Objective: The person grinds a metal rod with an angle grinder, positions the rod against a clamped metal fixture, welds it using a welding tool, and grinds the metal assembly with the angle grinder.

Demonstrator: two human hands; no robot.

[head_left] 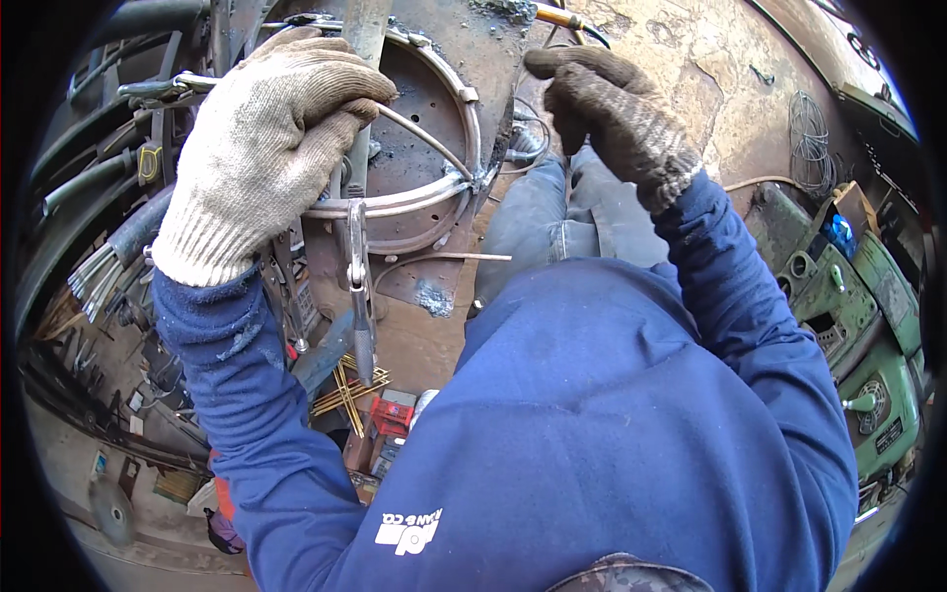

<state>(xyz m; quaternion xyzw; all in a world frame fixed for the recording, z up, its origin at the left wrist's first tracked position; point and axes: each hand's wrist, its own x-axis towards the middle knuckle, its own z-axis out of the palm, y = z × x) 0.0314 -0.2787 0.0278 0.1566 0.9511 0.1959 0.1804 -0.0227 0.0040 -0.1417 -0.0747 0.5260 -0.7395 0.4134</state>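
My left hand (281, 138), in a dirty knit glove, is closed around a thin metal rod (424, 135). The rod slants down to a joint on a round metal hoop (464, 94), its far end at or close to that joint. Two locking pliers grip the work: one (357, 261) hangs below the hoop, another (182, 87) lies left of my hand. A flat metal bar (365, 35) crosses the hoop. Off to the right, clear of the hoop, my right hand (617, 113) is raised in a darker glove with curled fingers; what they hold, if anything, is hidden.
The hoop rests on a dark steel plate (419, 99) with holes. An orange-brown handle (559, 16) and cable lie beyond it. Brass-coloured rods (347, 395) and a red box (393, 414) sit below. Pipes stand left; a green machine (868, 326) and coiled wire (811, 143) are right.
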